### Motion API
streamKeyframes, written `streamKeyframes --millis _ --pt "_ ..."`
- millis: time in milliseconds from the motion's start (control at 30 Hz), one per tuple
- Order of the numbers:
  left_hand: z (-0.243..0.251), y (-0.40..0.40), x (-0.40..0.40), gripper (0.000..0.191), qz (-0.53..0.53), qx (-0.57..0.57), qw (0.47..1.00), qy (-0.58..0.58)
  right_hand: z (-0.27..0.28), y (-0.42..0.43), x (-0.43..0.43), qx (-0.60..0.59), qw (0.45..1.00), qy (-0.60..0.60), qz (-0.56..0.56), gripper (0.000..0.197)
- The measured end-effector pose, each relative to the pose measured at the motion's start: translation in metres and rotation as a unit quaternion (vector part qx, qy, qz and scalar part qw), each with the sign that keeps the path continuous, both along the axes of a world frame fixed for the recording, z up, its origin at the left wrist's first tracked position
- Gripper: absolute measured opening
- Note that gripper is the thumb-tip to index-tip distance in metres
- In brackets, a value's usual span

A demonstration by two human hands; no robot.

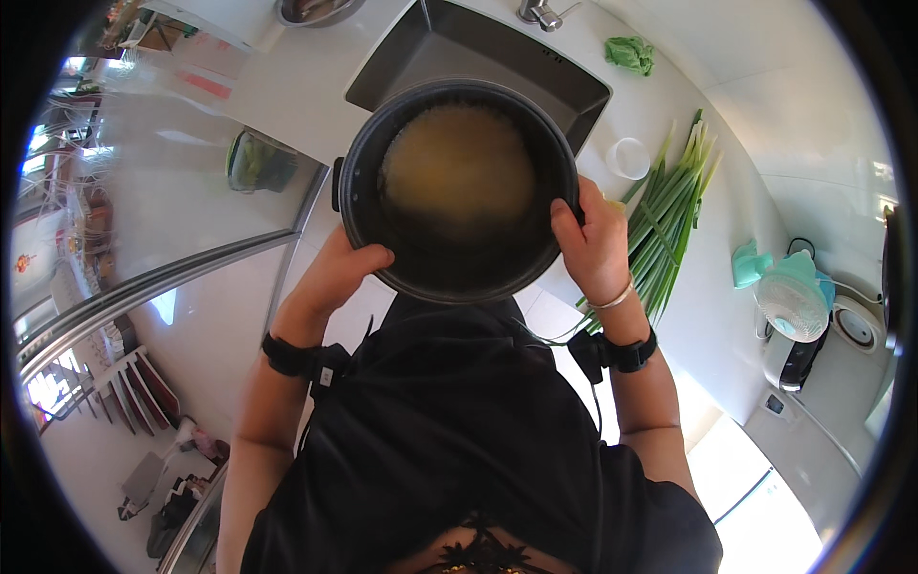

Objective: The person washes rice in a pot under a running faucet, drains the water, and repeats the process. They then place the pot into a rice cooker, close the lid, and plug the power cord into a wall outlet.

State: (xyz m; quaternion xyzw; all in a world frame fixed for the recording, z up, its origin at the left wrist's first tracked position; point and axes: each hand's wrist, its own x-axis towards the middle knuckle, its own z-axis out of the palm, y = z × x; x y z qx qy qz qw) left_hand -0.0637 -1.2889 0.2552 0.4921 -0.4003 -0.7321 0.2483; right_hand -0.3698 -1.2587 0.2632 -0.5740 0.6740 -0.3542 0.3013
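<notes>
A dark round cooking pot is held up before my body, its near part over the floor and its far rim overlapping the sink. Cloudy, yellowish contents lie inside it; whether they are only liquid I cannot tell. My left hand grips the pot's lower left side with the thumb over the rim, below a side handle. On the right side my right hand holds the rim, thumb on top and fingers behind the wall.
Behind the pot is a dark sink with a metal faucet. On the right counter lie spring onions, a small white cup and a crumpled green bag. A small fan stands farther right. A sliding door frame is at left.
</notes>
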Motion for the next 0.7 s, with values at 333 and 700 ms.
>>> streamKeyframes --millis 333,700 --pt "0.004 0.008 -0.002 0.046 0.017 0.148 0.989 0.022 -0.009 0.001 -0.003 0.049 0.998 0.016 0.024 0.019" --pt "-0.022 0.008 0.011 0.052 -0.018 0.129 0.991 0.016 -0.022 -0.001 0.002 0.095 0.995 0.0 0.03 0.021"
